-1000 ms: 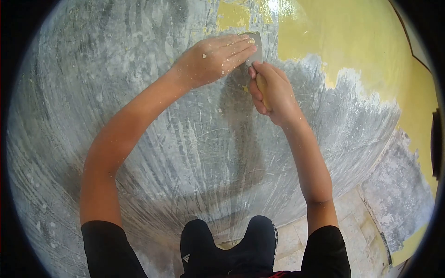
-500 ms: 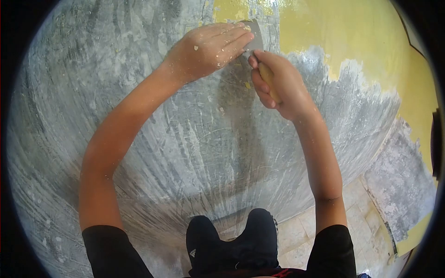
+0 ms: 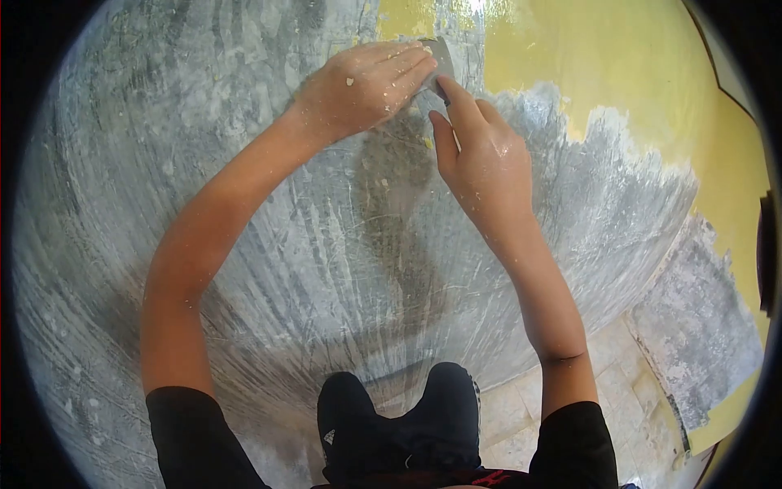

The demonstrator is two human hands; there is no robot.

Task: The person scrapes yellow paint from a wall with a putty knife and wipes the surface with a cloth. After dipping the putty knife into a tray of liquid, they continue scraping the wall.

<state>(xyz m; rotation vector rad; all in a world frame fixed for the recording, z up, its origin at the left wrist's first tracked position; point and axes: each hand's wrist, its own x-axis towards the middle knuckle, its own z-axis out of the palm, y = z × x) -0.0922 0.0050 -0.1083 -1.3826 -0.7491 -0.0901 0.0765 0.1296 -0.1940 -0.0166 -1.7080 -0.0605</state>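
Head view: one unclenched left hand (image 3: pixel 362 88) lays its fingers on the blade of one scraper (image 3: pixel 443 60); one right hand (image 3: pixel 490 159) points its index finger to the blade's base, thumb apart, its grip hidden, so I cannot tell. Around: scraped grey wall (image 3: pixel 326 244), yellow paint (image 3: pixel 595 61), two black sleeves (image 3: pixel 195 436).

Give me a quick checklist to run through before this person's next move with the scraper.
1. Left hand placed on the scraper blade: ok, its fingers reach over it.
2. Right hand gripping the handle firmly: cannot tell, the hand hides it.
3. Blade edge flush with the surface: cannot tell from this angle.
4. Yellow paint near the blade: ok, a patch lies just beyond it.
5. Left hand free of flakes: not ok, some cling to its back.
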